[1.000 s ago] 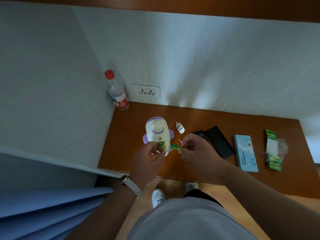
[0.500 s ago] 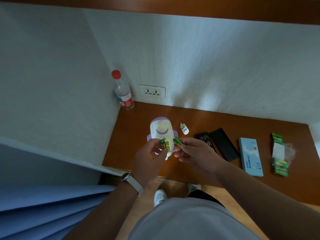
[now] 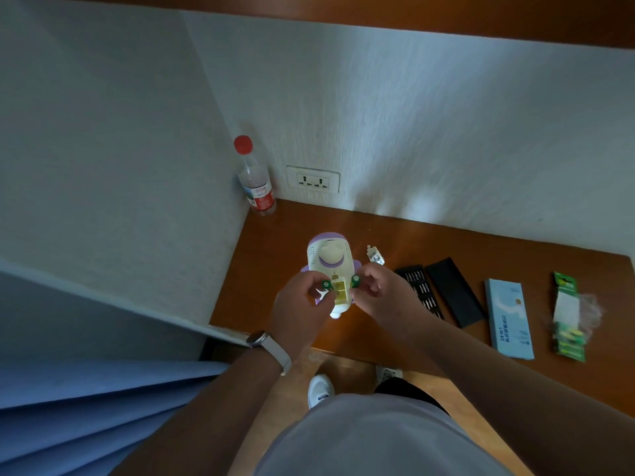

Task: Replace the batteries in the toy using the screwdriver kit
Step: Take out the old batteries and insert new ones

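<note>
L hand (image 3: 299, 306) pinching battery (image 3: 325, 285), R hand (image 3: 385, 297) pinching 2nd battery (image 3: 355, 281)

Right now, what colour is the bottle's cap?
Red; the cap shows best in the head view.

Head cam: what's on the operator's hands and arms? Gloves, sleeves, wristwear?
No gloves: left hand and right hand are bare, and both forearms show no sleeves. The left wrist carries a watch with a round grey case and a pale, whitish strap. Nothing shows on the right wrist.
</note>
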